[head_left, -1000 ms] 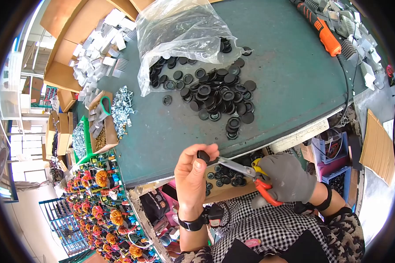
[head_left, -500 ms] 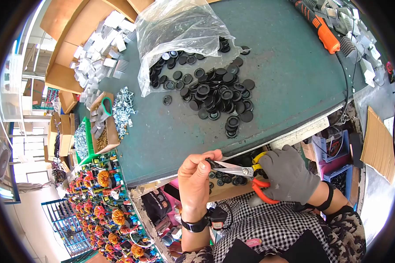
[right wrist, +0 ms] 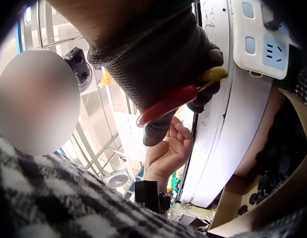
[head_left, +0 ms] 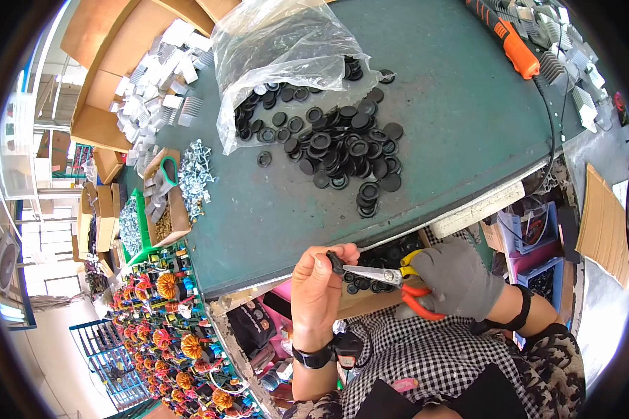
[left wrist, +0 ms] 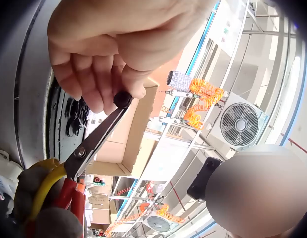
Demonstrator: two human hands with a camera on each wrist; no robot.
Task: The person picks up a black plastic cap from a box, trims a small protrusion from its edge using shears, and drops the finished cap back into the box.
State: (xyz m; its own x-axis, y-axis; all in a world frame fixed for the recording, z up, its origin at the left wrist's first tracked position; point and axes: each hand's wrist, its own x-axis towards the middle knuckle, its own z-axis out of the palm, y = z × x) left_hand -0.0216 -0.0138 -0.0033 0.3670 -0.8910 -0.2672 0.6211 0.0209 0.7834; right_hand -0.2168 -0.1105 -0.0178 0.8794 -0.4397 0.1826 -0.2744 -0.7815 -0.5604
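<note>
My bare left hand [head_left: 313, 290] pinches a small round black rubber grommet [head_left: 335, 263] between thumb and fingers, above the table's front edge. My right hand [head_left: 460, 279], in a grey glove, grips scissors [head_left: 379, 274] with one yellow and one red handle. Their blades point left, tips right at the grommet. In the left wrist view the blades [left wrist: 101, 134] lie nearly together, with the tips against the grommet [left wrist: 123, 99]. The right wrist view shows the glove [right wrist: 163, 64] around the handles; the blades are hidden there. Many similar grommets [head_left: 342, 150] lie heaped on the green table [head_left: 258, 223].
A clear plastic bag [head_left: 286, 49] spills grommets at the back. Below the table edge, a cardboard box [head_left: 363, 304] holds more. Metal parts [head_left: 197, 171] and a green bin [head_left: 143, 223] stand left, above circuit boards with orange coils [head_left: 168, 286]. An orange tool [head_left: 517, 52] lies at the far right.
The scissor blades spread at the grommet half a second ago and have since come together. The left hand has turned the grommet and shifted slightly right; the gloved hand has moved little.
</note>
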